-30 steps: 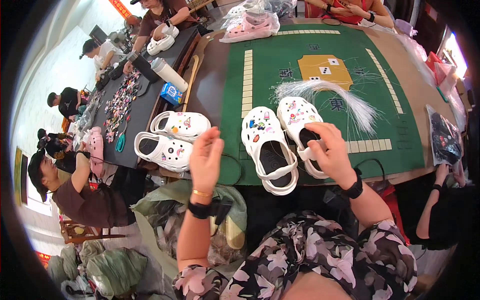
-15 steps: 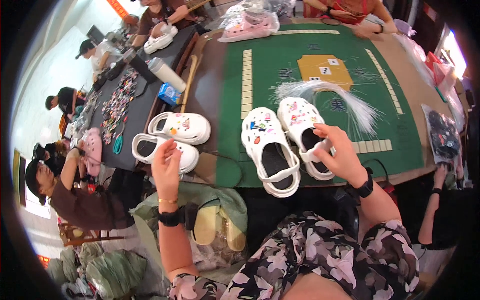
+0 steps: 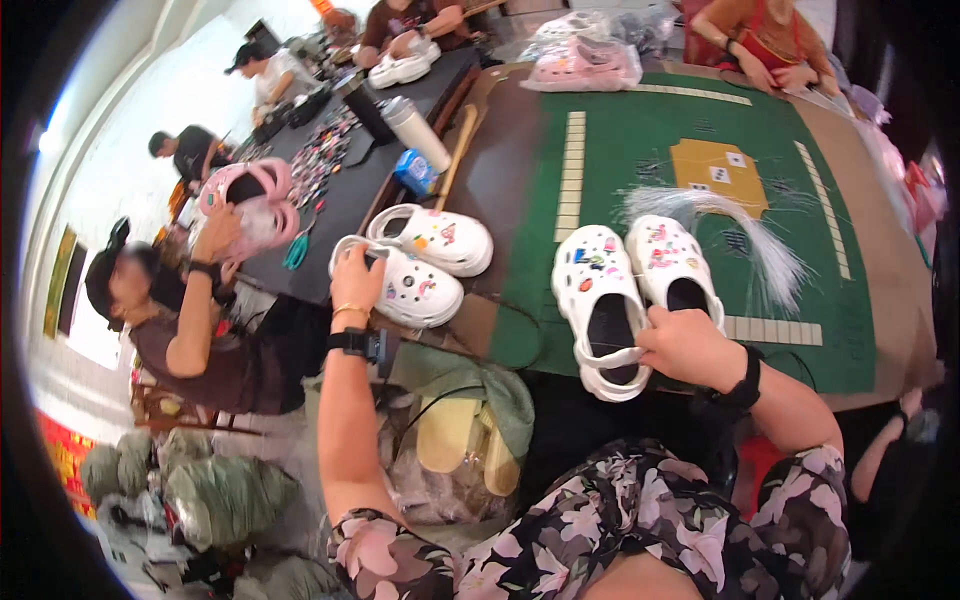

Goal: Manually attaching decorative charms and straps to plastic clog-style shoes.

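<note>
Two pairs of white charm-studded clogs on the counter (image 3: 520,330), one hand on each pair.

Left hand (image 3: 357,280) reaches to 11 o'clock, fingers curled over the heel end of the near left clog (image 3: 405,285); its mate (image 3: 440,238) lies touching, just beyond. Right hand (image 3: 690,345) at 1 o'clock, fingers pressed onto the heel strap between the right-hand pair (image 3: 630,290), which sits on the green mat (image 3: 700,200) beside white bristly strands (image 3: 760,240). Another person at 9 o'clock lifts a pink clog (image 3: 250,205).
</note>
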